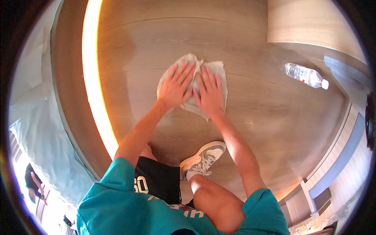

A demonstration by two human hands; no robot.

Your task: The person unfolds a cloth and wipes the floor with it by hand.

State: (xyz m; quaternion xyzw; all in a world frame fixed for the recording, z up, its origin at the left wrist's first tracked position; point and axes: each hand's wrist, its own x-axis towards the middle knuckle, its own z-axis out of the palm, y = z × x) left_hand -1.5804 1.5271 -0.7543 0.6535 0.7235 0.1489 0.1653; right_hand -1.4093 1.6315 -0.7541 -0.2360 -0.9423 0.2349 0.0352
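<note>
A light grey-beige cloth lies spread on the wood-look floor, its edges creased and uneven. Flat on its left half rests my left hand, fingers stretched out and pointing away from me. My right hand presses on the right half in the same way, fingers spread. The two thumbs come close together near the middle of the cloth. Neither hand is wrapped round anything. What lies under the cloth is hidden.
A clear plastic bottle with a white cap lies on its side at the right. My shoe is planted on the floor below the cloth. Along the left run a glowing light strip and a bed with pale bedding. Another person shows at lower left.
</note>
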